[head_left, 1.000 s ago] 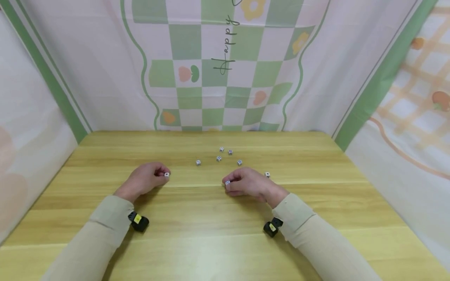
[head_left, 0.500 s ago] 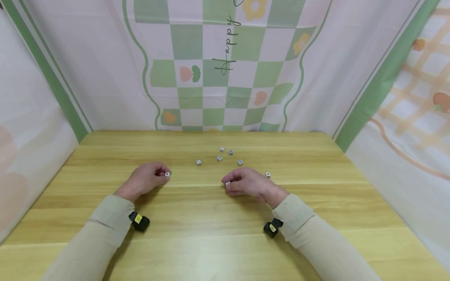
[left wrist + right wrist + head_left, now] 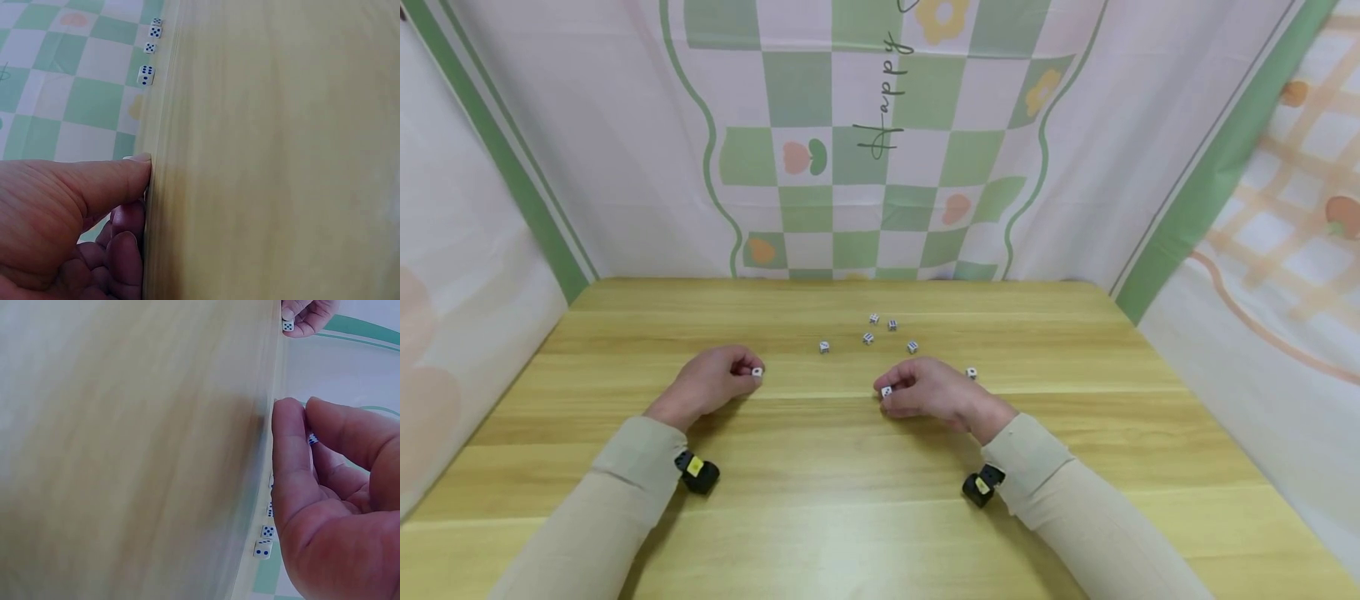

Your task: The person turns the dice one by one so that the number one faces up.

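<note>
Right hand (image 3: 928,390) pinches a white die (image 3: 887,392) between thumb and fingers, the gap no wider than the die itself, well in from the far edge of the table (image 3: 850,533) and a little right of its middle. Dark pips show on the die in the head view, and the right wrist view shows part of it, with blue pips, between the thumb and a finger

Left hand (image 3: 711,383) also pinches a white die (image 3: 757,372), at its fingertips, nearer the table's left edge; one dark dot shows on top. In the left wrist view that die is hidden behind the thumb

Six more dice lie apart from the hands. Closest to the far edge, near its middle, sit one die (image 3: 874,318) and, just beside it, a second (image 3: 892,325); a third (image 3: 868,338) and a fourth (image 3: 912,347) lie slightly farther in. A fifth (image 3: 824,347) is off toward the left edge, between this group and the left hand. A sixth (image 3: 972,373) lies toward the right edge, just beyond the right wrist

Beige sleeves (image 3: 625,483) cover both forearms, and a checked cloth (image 3: 855,204) hangs behind the far edge
</note>
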Demonstrator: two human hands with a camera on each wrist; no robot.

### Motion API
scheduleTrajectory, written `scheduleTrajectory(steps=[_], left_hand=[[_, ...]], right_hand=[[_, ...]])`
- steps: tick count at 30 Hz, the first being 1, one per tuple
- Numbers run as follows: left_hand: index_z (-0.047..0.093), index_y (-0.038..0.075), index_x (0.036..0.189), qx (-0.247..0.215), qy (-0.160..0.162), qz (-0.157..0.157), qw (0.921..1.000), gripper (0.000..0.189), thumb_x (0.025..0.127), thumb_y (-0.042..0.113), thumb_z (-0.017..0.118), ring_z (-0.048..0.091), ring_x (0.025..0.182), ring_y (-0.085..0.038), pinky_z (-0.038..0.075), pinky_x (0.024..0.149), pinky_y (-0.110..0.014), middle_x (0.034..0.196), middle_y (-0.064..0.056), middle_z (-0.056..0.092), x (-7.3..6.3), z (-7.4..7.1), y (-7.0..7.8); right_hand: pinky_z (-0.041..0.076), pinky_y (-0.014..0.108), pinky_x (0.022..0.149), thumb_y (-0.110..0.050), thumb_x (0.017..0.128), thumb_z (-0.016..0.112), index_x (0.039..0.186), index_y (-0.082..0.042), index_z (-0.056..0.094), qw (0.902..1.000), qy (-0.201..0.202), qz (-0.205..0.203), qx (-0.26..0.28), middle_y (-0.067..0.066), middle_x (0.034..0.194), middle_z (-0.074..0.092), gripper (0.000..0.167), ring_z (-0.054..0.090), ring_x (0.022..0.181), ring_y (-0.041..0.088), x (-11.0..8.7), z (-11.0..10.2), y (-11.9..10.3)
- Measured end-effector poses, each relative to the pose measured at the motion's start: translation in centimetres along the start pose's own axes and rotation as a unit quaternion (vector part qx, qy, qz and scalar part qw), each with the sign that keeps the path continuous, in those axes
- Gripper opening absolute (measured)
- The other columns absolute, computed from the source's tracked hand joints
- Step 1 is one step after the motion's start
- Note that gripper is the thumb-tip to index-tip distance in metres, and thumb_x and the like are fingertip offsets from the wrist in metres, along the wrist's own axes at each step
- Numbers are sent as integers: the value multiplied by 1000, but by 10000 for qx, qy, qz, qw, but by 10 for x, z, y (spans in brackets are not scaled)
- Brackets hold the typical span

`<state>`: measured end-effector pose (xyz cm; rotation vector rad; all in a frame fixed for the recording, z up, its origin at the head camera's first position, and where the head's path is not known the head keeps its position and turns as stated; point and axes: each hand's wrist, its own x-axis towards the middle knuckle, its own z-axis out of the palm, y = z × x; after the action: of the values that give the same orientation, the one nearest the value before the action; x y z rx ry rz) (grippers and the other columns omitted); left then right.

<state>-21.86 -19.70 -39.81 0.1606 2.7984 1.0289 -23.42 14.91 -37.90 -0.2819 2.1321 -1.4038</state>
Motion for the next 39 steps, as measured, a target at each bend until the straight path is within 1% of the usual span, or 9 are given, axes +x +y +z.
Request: scheduleTrajectory(steps=[4, 7, 11, 16, 21, 31, 39], left_hand=[[70, 9, 114, -16, -21, -20, 10000, 16, 103, 20, 67, 56, 96, -23, 47, 84, -38, 107, -7, 66, -1, -1, 1], [70, 9, 114, -26, -29, -25, 10000, 17, 103, 20, 67, 56, 96, -24, 47, 84, -39, 108, -8, 66, -1, -1, 1], [70, 9, 114, -25, -6, -44, 10000, 16, 103, 20, 67, 57, 97, -23, 47, 85, -39, 108, -7, 66, -1, -1, 2], [69, 11, 113, -78, -2, -92, 9999, 14, 103, 20, 67, 56, 96, -23, 47, 83, -38, 107, -7, 65, 0, -1, 1], [70, 11, 112, -39, 19, -42, 10000, 14, 103, 20, 67, 56, 96, -23, 47, 84, -38, 107, -6, 65, 0, 0, -1], [70, 10, 113, -48, 34, -30, 10000, 14, 102, 20, 67, 56, 96, -23, 47, 84, -39, 108, -7, 65, -1, -1, 0], [70, 10, 113, -73, 13, -70, 9999, 15, 103, 20, 67, 56, 96, -23, 47, 84, -38, 107, -7, 65, -1, 0, 1]], right_hand=[[59, 35, 94, 0, 100, 65, 127, 8, 65, 9998, -75, -81, 164, 17, 116, 66, 29, 70, 101, 19, 0, 0, 0], [59, 36, 95, -1, 101, 64, 128, 9, 64, 9997, -101, -127, 159, 17, 116, 66, 28, 71, 103, 20, 0, 0, -1], [58, 37, 96, -2, 102, 63, 127, 9, 63, 9997, -101, -119, 167, 17, 117, 66, 28, 70, 104, 21, -1, 1, -1], [58, 37, 96, -2, 102, 63, 128, 10, 63, 9996, -143, -157, 197, 18, 118, 65, 29, 70, 105, 21, -1, 0, -1], [58, 37, 97, -1, 102, 63, 129, 9, 61, 9991, -230, -196, 284, 16, 115, 64, 29, 69, 103, 20, -1, 0, 0], [58, 35, 95, 3, 98, 66, 130, 9, 61, 9983, -238, -39, 526, 16, 117, 64, 33, 70, 102, 18, -1, 1, 1], [58, 37, 97, 2, 101, 62, 132, 9, 60, 9971, -283, 31, 707, 19, 121, 65, 32, 70, 104, 20, -4, 1, 1]])
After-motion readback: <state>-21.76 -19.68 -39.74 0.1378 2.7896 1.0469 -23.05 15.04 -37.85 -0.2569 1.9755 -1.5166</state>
